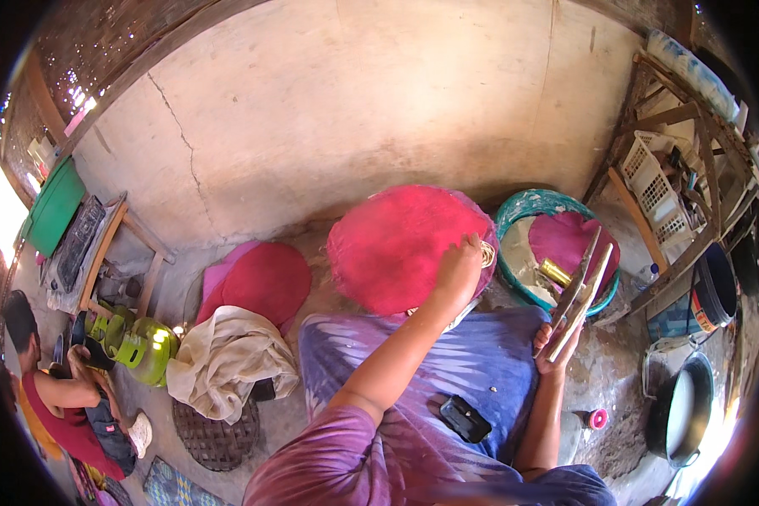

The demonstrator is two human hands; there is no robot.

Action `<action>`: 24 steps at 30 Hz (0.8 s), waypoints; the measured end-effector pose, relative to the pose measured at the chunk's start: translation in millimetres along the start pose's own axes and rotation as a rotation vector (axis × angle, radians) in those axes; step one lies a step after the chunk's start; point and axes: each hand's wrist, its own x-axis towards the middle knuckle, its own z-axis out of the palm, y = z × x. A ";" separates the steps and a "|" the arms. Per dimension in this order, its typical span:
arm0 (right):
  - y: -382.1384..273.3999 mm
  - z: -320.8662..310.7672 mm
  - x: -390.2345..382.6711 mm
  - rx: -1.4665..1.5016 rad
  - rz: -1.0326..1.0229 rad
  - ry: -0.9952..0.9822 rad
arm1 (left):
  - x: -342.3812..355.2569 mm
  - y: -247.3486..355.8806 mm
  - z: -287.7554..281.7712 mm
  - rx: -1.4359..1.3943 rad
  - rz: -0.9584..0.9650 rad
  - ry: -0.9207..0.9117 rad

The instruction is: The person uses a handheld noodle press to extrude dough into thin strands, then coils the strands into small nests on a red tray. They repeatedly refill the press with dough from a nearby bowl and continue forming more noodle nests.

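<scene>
A wide, round, pinkish-red sheet [405, 244] lies in front of me; I cannot tell if it is cloth or dough. Over its right edge, my left hand [460, 268] is closed on a small pale looped thing [487, 254], whose kind does not show. My right hand [557, 341] grips two long wooden sticks [584, 305], tilted up over the rim of a teal basin [514, 205]. Inside the basin are pale powder [521, 244], a pink round piece [565, 234] and a gold-coloured cylinder [556, 271].
Red and pink round pieces [270, 282] lie at left, near a bunched cream cloth [232, 358] and green gas cylinders [148, 350]. A black case [465, 418] rests on my lap. Another person [80, 396] sits far left. At right are a wooden rack [641, 211], bucket [713, 287] and pan [687, 409].
</scene>
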 end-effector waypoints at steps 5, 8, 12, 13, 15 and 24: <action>-0.1 -1.5 1.4 -0.001 -0.010 -0.020 | 8.7 8.8 -11.4 -0.071 0.017 -0.033; 0.9 1.7 0.5 0.000 -0.019 -0.024 | 9.0 12.5 -2.3 -0.168 -0.023 -0.196; -4.1 18.3 -6.1 -0.134 0.007 0.009 | 10.2 6.6 -4.8 -0.527 0.004 -0.126; -7.7 25.6 -9.7 -0.216 0.022 0.000 | 14.0 1.7 -13.7 -0.630 -0.028 -0.189; -15.0 45.4 -17.9 -0.402 0.096 -0.004 | 25.5 -8.0 -42.6 -1.082 -0.052 -0.119; -23.2 212.2 -10.8 -0.996 0.687 -0.654 | 26.6 -55.6 -191.6 -2.289 0.100 -0.126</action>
